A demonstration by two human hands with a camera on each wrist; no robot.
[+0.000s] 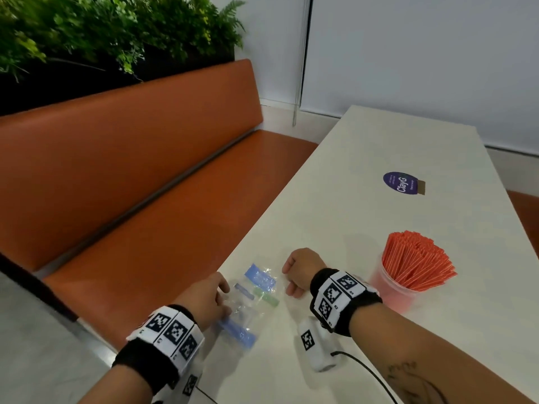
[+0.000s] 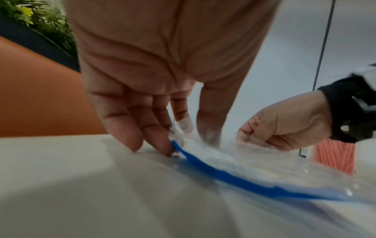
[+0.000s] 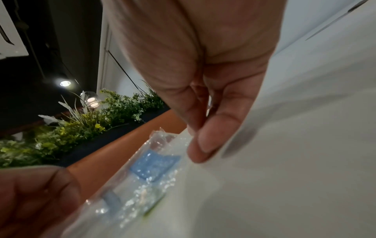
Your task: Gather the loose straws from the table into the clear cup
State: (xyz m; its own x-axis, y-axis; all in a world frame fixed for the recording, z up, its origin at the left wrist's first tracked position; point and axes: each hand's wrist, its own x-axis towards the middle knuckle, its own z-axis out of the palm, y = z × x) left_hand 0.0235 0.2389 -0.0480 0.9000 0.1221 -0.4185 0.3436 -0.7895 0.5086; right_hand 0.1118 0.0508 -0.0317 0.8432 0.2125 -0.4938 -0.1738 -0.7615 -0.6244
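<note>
A clear cup (image 1: 392,293) packed with red striped straws (image 1: 417,263) stands on the white table (image 1: 379,223), to the right of my right wrist; its base shows in the left wrist view (image 2: 333,156). A crumpled clear plastic bag (image 1: 253,295) with blue labels lies flat between my hands (image 2: 234,161) (image 3: 146,177). My left hand (image 1: 224,298) reaches down with nearly straight fingers (image 2: 158,145) touching the bag's left end. My right hand (image 1: 290,282) is curled by the bag's right edge, thumb against fingertips (image 3: 195,140); nothing shows inside it. No loose straw is visible on the table.
The table's left edge runs close beside the bag, with an orange bench (image 1: 145,185) below it and plants (image 1: 116,30) behind. A purple round sticker (image 1: 400,183) lies farther up the table. A white tagged block (image 1: 316,348) with a black cable sits under my right wrist.
</note>
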